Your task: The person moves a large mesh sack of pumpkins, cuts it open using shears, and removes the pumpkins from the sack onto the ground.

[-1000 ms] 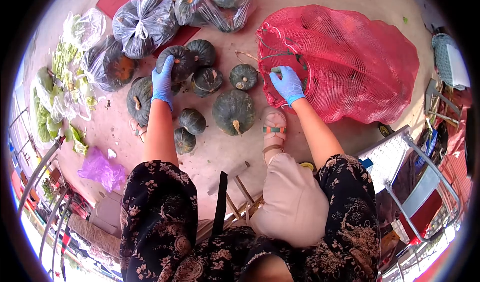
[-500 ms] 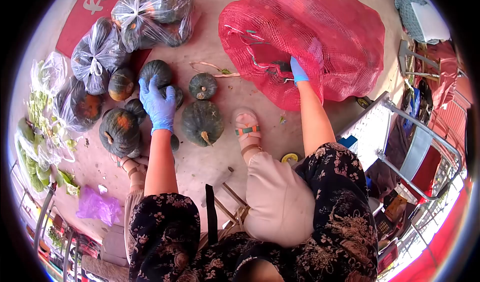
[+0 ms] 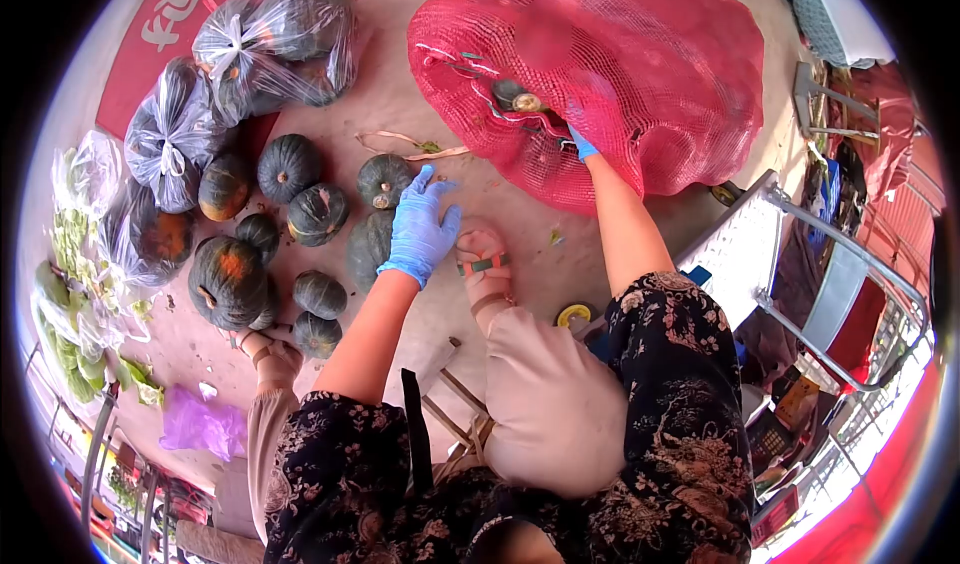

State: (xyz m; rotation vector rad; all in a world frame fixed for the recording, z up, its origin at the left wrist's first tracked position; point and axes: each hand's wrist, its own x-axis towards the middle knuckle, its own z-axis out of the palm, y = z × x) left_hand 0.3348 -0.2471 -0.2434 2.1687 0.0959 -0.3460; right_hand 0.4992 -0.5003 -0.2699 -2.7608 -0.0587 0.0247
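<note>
Blue gloves cover both hands. My left hand point(image 3: 422, 226), fingers spread and holding nothing, hovers over a large dark green pumpkin point(image 3: 368, 248) and beside a smaller pumpkin point(image 3: 384, 180). My right hand point(image 3: 584, 134) reaches into the mouth of a big red mesh sack point(image 3: 680, 84); the netting covers its fingers. Inside the sack's opening, left of that hand, lies a green pumpkin with a pale stem point(image 3: 512, 96). Several more pumpkins sit on the floor to the left, among them one with an orange patch point(image 3: 228, 282).
Tied clear plastic bags of pumpkins point(image 3: 300, 24) stand at the upper left on a red mat point(image 3: 130, 74). Leafy vegetables point(image 3: 75, 314) and a purple plastic bag point(image 3: 203, 422) lie at the left. A metal-framed chair point(image 3: 835, 284) is at the right.
My left hand has let go of the pumpkin at the left and moved right. My right hand has gone from the sack's rim into it. The view has shifted, and a pumpkin now shows in the opening.
</note>
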